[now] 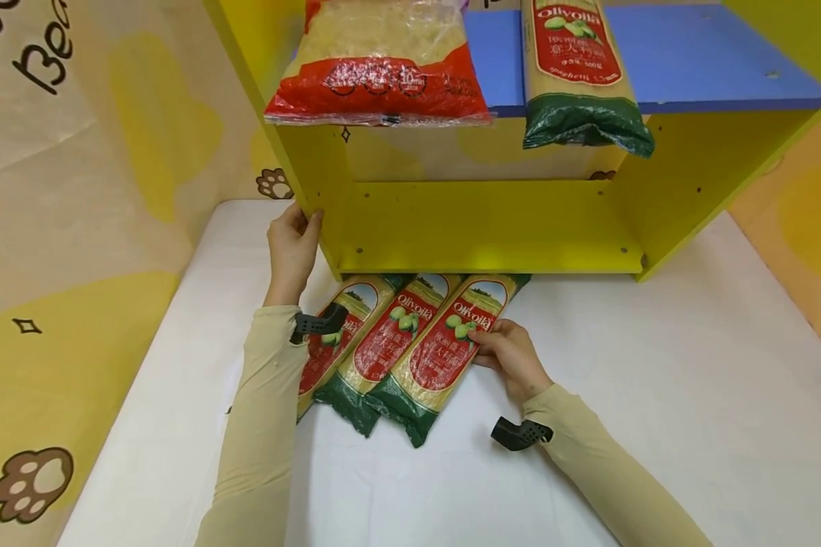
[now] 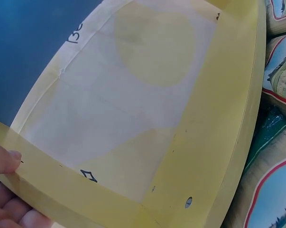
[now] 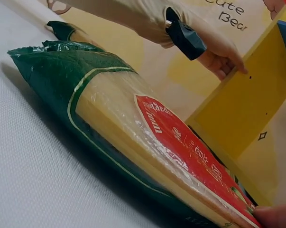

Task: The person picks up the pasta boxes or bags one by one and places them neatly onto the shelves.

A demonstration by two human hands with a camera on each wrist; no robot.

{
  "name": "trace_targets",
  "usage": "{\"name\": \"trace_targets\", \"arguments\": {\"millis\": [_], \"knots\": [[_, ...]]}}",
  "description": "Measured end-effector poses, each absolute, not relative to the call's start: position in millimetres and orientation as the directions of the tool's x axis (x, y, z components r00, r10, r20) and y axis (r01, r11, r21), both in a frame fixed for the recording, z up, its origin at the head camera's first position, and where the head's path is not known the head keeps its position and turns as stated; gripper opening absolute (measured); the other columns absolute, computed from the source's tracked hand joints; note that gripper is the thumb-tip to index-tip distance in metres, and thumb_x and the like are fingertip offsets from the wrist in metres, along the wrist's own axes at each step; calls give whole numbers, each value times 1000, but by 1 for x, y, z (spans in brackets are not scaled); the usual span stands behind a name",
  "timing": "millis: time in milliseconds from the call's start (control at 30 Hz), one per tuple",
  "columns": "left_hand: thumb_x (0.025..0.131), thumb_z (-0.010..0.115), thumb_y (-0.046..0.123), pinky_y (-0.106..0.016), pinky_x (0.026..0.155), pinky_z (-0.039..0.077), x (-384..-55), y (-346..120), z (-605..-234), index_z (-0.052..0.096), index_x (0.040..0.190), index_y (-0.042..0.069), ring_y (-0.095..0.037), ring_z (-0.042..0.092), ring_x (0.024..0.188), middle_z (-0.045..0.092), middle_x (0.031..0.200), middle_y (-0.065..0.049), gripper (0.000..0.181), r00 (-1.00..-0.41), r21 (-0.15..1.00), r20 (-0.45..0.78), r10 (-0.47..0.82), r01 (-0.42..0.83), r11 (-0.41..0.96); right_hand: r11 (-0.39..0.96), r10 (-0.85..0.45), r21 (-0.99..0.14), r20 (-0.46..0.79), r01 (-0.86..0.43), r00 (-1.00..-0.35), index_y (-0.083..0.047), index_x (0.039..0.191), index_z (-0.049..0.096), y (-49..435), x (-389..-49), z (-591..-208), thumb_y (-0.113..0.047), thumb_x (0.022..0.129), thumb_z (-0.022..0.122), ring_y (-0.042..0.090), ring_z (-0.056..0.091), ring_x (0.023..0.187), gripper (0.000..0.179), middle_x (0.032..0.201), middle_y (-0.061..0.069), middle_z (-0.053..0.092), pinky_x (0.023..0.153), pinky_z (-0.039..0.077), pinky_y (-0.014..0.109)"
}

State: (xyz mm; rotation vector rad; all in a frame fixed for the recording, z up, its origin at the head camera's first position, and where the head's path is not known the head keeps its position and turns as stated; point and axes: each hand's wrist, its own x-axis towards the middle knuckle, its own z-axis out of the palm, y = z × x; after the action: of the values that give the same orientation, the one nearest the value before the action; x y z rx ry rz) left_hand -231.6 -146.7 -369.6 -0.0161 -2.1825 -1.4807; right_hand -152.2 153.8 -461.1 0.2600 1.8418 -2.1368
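Observation:
My left hand (image 1: 294, 247) grips the left side panel of the yellow shelf (image 1: 479, 228), thumb on the inner face and fingers behind it, as the left wrist view shows. With my right hand (image 1: 513, 355) I hold the right edge of a spaghetti pack (image 1: 445, 353), thumb on its top face. That pack lies slanted on the table, its far end at the shelf's bottom edge. Beside it to the left lie a second spaghetti pack (image 1: 397, 342) and a third spaghetti pack (image 1: 349, 327), the last partly hidden by my left forearm.
On the blue upper shelf board (image 1: 711, 57) lie a red-and-clear pasta bag (image 1: 383, 68) and another spaghetti pack (image 1: 581, 72), both jutting over the front edge. A white table (image 1: 657, 365) carries the shelf. A patterned cloth wall (image 1: 103, 197) stands behind and at the left.

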Motion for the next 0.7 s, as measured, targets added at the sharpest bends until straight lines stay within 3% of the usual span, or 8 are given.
{"name": "trace_targets", "arguments": {"millis": [400, 700], "knots": [[95, 55, 9, -19, 72, 47, -233, -147, -373, 63, 115, -6, -29, 65, 89, 67, 104, -21, 26, -871, 854, 427, -242, 301, 424, -124, -87, -927, -345, 353, -935, 12, 113, 42, 156, -152, -461, 1, 89, 59, 13, 66, 67, 30, 84, 9, 65, 64, 55, 27], [95, 55, 9, -23, 78, 49, -232, -148, -371, 62, 117, -6, -29, 65, 94, 66, 108, -21, 27, -875, 864, 414, -252, 290, 412, -148, -80, -920, -354, 363, -932, 12, 118, 40, 156, -154, -460, 4, 90, 56, 15, 67, 71, 34, 87, 8, 65, 66, 55, 29]]}}
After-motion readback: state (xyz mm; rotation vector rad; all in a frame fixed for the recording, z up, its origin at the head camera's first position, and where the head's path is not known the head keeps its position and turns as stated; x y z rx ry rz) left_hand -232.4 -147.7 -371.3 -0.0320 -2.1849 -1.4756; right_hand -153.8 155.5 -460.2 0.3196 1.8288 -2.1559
